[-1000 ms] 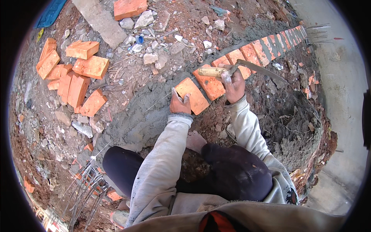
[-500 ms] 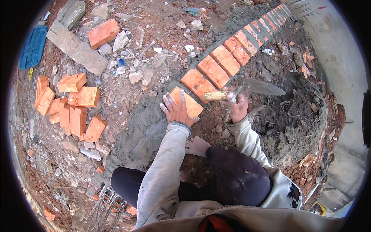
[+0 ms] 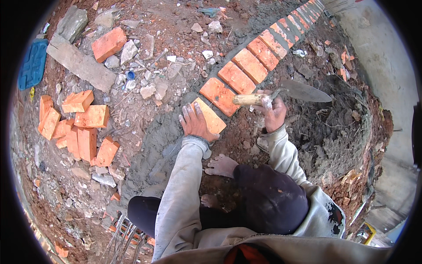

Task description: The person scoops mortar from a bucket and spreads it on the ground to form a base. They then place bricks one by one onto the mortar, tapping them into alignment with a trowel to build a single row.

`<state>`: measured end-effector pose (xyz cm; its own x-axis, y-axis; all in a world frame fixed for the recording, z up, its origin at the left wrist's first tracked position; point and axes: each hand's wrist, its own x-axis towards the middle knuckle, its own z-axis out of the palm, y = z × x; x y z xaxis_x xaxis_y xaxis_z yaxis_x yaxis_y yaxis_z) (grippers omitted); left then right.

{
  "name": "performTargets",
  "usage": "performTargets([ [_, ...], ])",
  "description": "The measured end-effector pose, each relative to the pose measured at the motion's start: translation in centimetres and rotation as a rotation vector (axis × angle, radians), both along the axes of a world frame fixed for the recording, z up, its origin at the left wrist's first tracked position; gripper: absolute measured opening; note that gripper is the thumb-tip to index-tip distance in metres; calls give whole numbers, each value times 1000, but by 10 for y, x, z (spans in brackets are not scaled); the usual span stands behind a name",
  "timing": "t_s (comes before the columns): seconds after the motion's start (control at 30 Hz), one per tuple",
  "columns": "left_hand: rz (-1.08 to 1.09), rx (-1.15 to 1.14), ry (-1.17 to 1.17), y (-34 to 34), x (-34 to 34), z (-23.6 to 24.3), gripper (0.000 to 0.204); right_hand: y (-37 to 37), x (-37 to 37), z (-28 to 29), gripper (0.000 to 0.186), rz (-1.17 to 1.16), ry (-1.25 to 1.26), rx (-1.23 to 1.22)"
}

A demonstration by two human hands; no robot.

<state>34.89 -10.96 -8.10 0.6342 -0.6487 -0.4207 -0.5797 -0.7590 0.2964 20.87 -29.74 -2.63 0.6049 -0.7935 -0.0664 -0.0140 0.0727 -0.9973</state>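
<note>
Your hands: two, left hand [image 3: 196, 123] and right hand [image 3: 273, 113]. Trowel [image 3: 303, 91]: one, in your right fingers. Brick [image 3: 211, 118] under your left fingers: one. Row bricks [image 3: 236, 78] beyond those fingers: four unsmeared, then mortar-smeared ones (too small for you to number). Heaped bricks [image 3: 87, 144] well left of your left fingers: at least eight, overlapping. Lone brick [image 3: 109, 44], ahead-left of those fingers: one. Blue cap [image 3: 130, 75], likewise: one.
</note>
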Motion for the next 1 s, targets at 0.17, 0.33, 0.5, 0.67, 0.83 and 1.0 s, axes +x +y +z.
performTargets([
  [0.17, 22, 9, 14, -1, -3, 1, 140, 1, -2, 3, 29, -13, -15, -5],
  [0.33, 24, -41, 17, 10, 5, -8, 138, 7, 5, 1, 31, 36, 83, -74],
  [0.5, 46, -248, -169, 49, 22, -18, 109, 12, -2, -4, 31, 66, 58, -70],
  [0.67, -66, -171, -136, 84, 27, -24, 82, 17, 0, -11, 31, 61, 65, -27],
  [0.83, 53, -399, -266, 66, 8, -16, 92, 17, -4, -13, 31, 45, 66, -22],
  [1.0, -134, -103, -89, 33, 8, -12, 130, 39, 9, -6, 31, 141, 22, -125],
])
